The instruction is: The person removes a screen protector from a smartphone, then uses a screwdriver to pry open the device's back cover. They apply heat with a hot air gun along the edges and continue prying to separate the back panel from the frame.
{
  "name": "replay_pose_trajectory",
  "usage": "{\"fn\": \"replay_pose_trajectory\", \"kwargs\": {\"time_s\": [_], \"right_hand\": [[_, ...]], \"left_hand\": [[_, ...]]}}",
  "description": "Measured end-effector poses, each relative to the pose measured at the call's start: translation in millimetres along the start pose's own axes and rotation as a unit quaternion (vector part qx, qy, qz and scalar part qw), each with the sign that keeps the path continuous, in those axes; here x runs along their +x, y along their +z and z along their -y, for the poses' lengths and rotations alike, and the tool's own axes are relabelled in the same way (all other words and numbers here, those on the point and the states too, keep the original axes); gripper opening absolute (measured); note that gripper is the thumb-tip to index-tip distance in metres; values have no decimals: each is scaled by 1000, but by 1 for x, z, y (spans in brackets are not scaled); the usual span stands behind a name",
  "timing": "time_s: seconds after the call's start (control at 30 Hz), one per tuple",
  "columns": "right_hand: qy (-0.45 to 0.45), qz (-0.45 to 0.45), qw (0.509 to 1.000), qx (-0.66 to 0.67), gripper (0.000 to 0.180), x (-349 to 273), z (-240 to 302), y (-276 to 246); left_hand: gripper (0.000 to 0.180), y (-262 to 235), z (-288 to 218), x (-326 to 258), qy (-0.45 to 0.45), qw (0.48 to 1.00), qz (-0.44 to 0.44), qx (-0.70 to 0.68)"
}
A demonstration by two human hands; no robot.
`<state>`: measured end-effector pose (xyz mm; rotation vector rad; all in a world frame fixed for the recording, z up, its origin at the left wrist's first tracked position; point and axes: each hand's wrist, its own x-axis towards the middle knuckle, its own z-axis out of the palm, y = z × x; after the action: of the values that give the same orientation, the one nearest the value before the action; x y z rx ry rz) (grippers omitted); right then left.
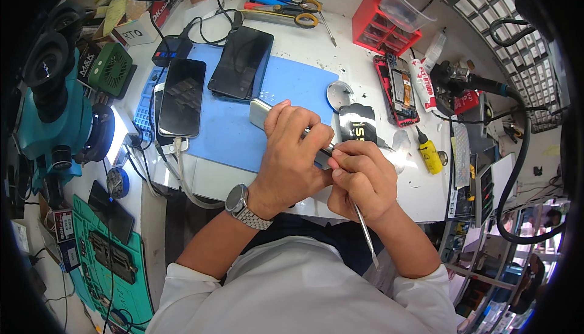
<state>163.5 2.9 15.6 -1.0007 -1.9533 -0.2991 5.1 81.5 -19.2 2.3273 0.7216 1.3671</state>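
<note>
Left hand (292, 154): lying over a silver phone (260, 112), fingers curled and clamped on it; only the phone's rounded corner is showing, jutting out over the lower right part of the blue mat (255, 112). A metal-band wristwatch (242, 206) is sitting on this wrist

Right hand (360, 179): closed around a thin metal tool (365, 230), likely tweezers; the tool's long end is running down past the wrist, its working end is meeting the phone between the two hands. Both hands are pressing together just off the mat's lower right corner, over the edge of the white counter (304, 42)

On the blue mat: two dark phones are lying screen up, a larger one (241, 63) at the upper middle, a second one (182, 97) on the mat's left edge, overhanging it

Right of the mat: a round mirror-like disc (339, 95), a black packet (358, 124), an opened phone with a red frame (398, 87), a yellow-handled screwdriver (429, 151)

Behind the mat: a red drawer box (380, 27), yellow-handled scissors (292, 13)

Left of the mat: a teal microscope (52, 103), a green fan unit (111, 69)
</note>
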Motion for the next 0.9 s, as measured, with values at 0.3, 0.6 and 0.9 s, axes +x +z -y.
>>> {"fn": "replay_pose_trajectory", "kwargs": {"time_s": [0.3,0.6,0.9], "right_hand": [[25,8,1000,18,24,5,-7,1],[401,21,871,283,18,8,-15,-10],[169,11,982,80,24,14,0,-4]], "left_hand": [[37,2,3,-1,5,1000,-1,2],[55,-3,-2,2,0,1000,3,-17],[49,2,4,-2,7,1000,2,0]]}}
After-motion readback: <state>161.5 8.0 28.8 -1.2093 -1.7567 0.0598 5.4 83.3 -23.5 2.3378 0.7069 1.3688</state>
